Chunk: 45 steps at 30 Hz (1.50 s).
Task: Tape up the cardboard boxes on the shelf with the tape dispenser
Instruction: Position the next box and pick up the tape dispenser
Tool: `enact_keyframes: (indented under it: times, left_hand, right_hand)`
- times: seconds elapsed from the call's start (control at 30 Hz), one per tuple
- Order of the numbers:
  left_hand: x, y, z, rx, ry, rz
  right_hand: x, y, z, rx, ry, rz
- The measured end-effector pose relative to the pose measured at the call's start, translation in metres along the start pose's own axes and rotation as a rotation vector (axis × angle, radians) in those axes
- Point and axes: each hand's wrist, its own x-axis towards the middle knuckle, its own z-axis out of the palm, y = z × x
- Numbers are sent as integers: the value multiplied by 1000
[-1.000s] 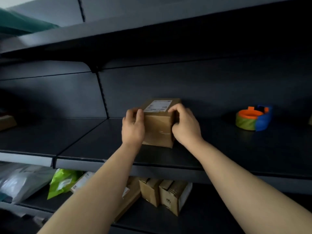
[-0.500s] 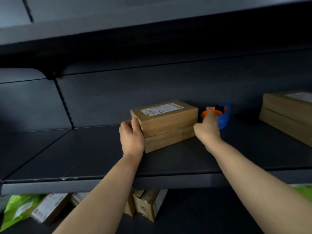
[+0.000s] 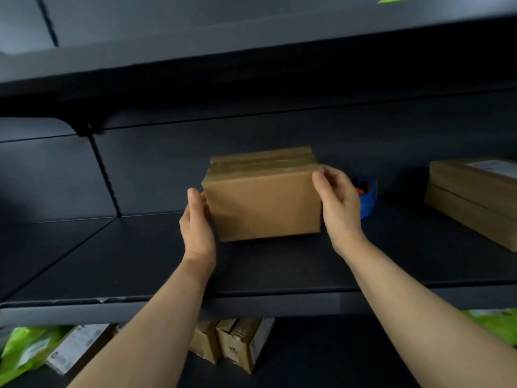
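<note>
A brown cardboard box (image 3: 263, 203) stands on the dark shelf (image 3: 140, 264) in the middle of the view, a plain face turned toward me and tape strips along its top. My left hand (image 3: 197, 222) lies flat against its left side with straight fingers. My right hand (image 3: 337, 203) grips the box's right side, thumb on the front face and fingers curled round the edge. The blue and orange tape dispenser (image 3: 365, 196) sits on the shelf just behind my right hand, mostly hidden by it.
A larger flat cardboard box (image 3: 475, 197) lies on the same shelf at the right. The shelf below holds small cardboard boxes (image 3: 237, 345) and green mailer bags (image 3: 25, 348). Another shelf (image 3: 251, 51) hangs close overhead.
The box has been tipped up so that its labelled face no longer shows. My right hand moved from the dispenser back onto the box's right side. The view has shifted slightly.
</note>
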Motion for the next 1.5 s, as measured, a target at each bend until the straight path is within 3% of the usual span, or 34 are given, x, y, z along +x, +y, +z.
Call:
enact_keyframes:
  times: [0.23, 0.5, 0.67, 0.8, 0.93, 1.13, 1.5]
  left_hand:
    - [1, -17, -10, 101, -82, -72]
    - [3, -13, -15, -33, -34, -101]
    - [2, -11, -21, -115, 29, -34]
    - [4, -11, -24, -145, -51, -69]
    - [3, -11, -21, -106, -107, -152]
    - [9, -16, -22, -27, -57, -308]
    - [6, -14, -19, -36, -66, -228]
  right_hand:
    - [-18, 20, 9, -135, -76, 83]
    - [-21, 18, 7, -35, -239, 122]
    - [-22, 17, 5, 16, -161, 56]
    - [-22, 12, 6, 10, -177, 69]
    - [-16, 17, 5, -1, -152, 175]
    - [-12, 30, 7, -78, -152, 376]
    - [-12, 31, 7, -87, -141, 357]
